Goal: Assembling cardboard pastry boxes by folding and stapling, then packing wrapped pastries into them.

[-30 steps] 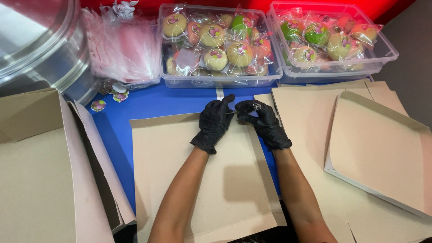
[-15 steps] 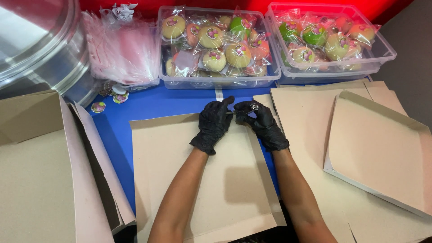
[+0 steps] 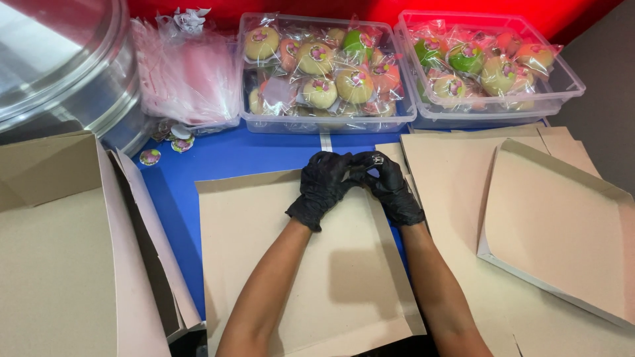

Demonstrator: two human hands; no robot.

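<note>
Both hands wear black gloves and meet above the far edge of a flat cardboard sheet lying on the blue desk. The left hand is curled, its fingers bent toward the right hand, whose fingertips pinch a small round sticker (too small to see clearly). At 12 o'clock stand two clear tubs of wrapped round cakes. At 10 o'clock lie pink bags, at 3 o'clock a folded cardboard tray, at 9 o'clock more cardboard.
</note>
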